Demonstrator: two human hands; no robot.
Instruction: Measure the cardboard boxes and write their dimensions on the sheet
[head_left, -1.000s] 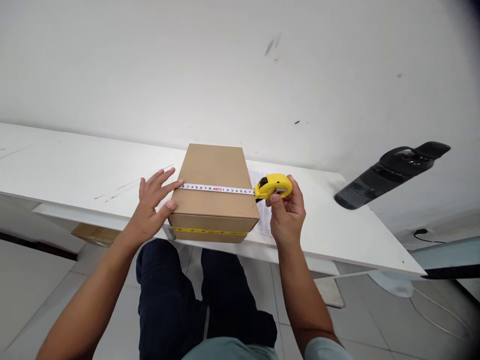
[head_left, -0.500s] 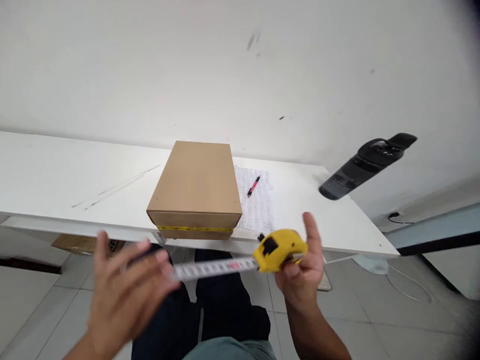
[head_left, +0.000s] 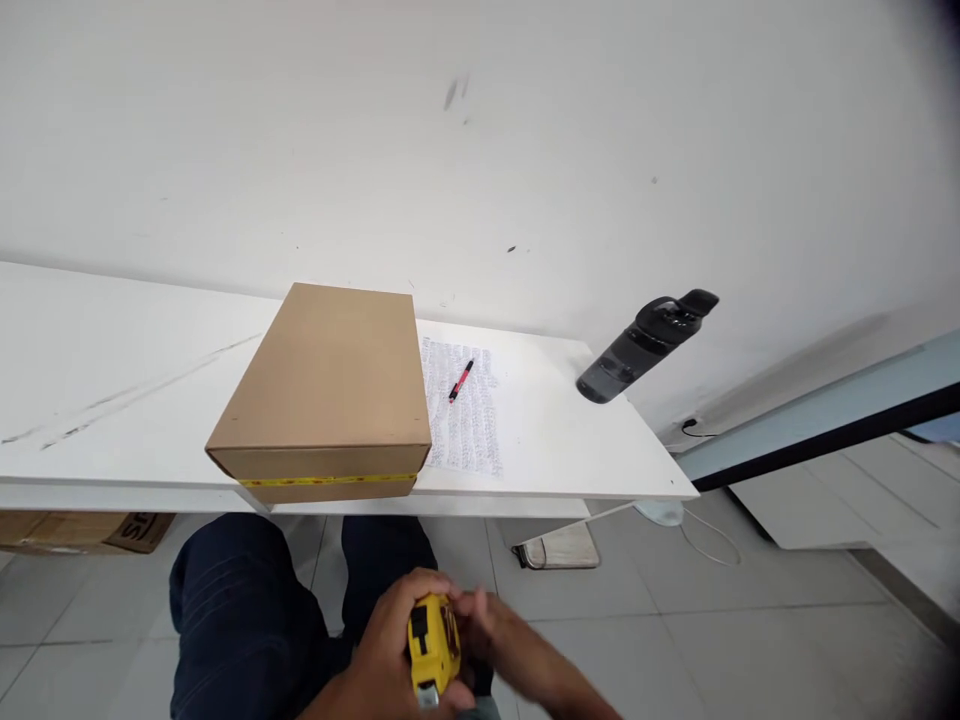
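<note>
- At the bottom centre, the right hand (head_left: 493, 637) is blurred; we cannot tell which fingers touch the yellow tape measure (head_left: 429, 650).
- There too, the left hand (head_left: 384, 645) hides part of it from us.
- Near the centre, we find the writing on the paper sheet (head_left: 466, 432) too small to read.
- At lower left, the frame's edge cuts off a cardboard carton (head_left: 71, 528).

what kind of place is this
Probably a plain indoor workspace, perhaps an office corner: a white desk stands against a scuffed wall, bearing a cardboard box and a densely marked sheet with a pen on it.
</note>
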